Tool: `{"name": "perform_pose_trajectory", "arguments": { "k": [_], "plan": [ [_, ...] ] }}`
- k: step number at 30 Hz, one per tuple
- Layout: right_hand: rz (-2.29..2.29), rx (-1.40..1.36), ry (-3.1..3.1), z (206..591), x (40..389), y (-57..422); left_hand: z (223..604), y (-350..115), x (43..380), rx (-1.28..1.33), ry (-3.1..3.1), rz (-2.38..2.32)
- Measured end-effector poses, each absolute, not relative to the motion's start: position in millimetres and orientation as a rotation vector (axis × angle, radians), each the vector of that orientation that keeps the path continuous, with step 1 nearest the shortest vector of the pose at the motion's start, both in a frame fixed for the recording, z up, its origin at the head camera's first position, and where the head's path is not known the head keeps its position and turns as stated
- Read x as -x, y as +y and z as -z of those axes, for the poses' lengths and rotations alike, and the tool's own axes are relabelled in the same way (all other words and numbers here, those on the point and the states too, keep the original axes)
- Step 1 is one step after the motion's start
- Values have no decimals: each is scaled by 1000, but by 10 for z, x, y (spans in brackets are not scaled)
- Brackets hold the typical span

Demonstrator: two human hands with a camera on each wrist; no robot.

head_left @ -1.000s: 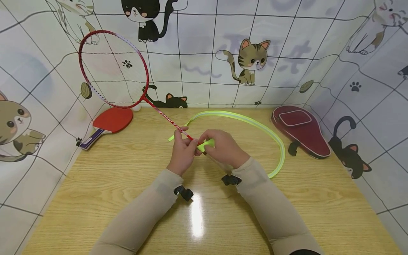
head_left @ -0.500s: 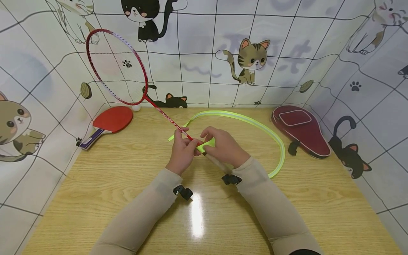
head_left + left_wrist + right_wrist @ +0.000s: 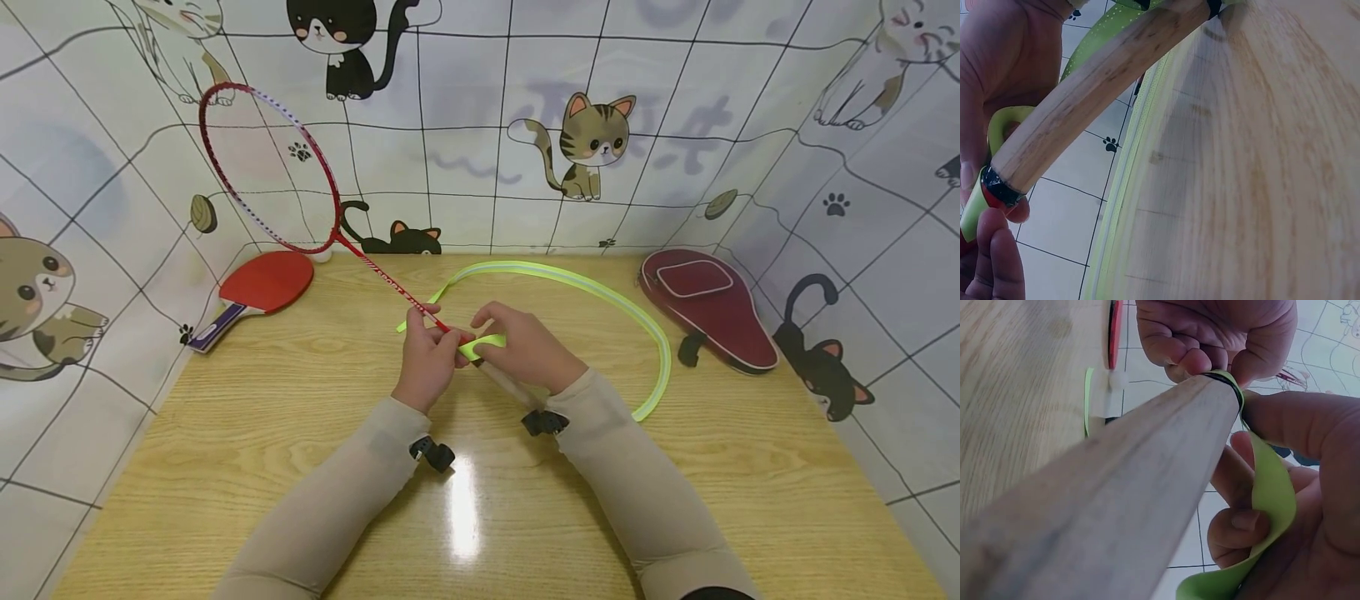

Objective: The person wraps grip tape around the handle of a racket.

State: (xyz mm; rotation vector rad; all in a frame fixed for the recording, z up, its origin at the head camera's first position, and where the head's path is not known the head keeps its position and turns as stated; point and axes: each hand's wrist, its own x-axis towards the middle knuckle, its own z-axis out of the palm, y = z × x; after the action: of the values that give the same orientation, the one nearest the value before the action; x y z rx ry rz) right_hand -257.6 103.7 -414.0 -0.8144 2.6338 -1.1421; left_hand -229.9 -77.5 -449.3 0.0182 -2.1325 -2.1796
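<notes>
A red badminton racket point(image 3: 384, 278) is held slantwise over the table, its head up at the left. My left hand point(image 3: 425, 364) grips it where the shaft meets the handle, finger and thumb at the tape's start. Bare wood shows on the handle point(image 3: 1088, 103), with a black band at its top end. Yellow-green grip tape point(image 3: 1274, 490) lies round that end and runs into my right hand point(image 3: 534, 348). There the right thumb and fingers hold the tape beside the handle. In the head view, the right hand and sleeve partly cover the handle.
A long yellow-green strip point(image 3: 592, 287) curves over the wooden table point(image 3: 375, 517) behind the hands. At back left lie a red table tennis bat point(image 3: 270, 282) and a small white ball point(image 3: 322, 256). A dark red bat case point(image 3: 705, 304) lies at back right, near the cat-print wall.
The racket has turned a little about its shaft, its head narrowing in view, then dipping slightly. The tape between the hands has shifted a little; both hands stay nearly in place.
</notes>
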Motion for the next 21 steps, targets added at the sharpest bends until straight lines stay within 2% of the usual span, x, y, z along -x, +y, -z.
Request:
{"name": "perform_pose_trajectory", "arguments": {
  "k": [21],
  "plan": [
    [1143,818,2646,4150,2571,1017,4505,-782,2306,21,-2128,2189]
  ]
}}
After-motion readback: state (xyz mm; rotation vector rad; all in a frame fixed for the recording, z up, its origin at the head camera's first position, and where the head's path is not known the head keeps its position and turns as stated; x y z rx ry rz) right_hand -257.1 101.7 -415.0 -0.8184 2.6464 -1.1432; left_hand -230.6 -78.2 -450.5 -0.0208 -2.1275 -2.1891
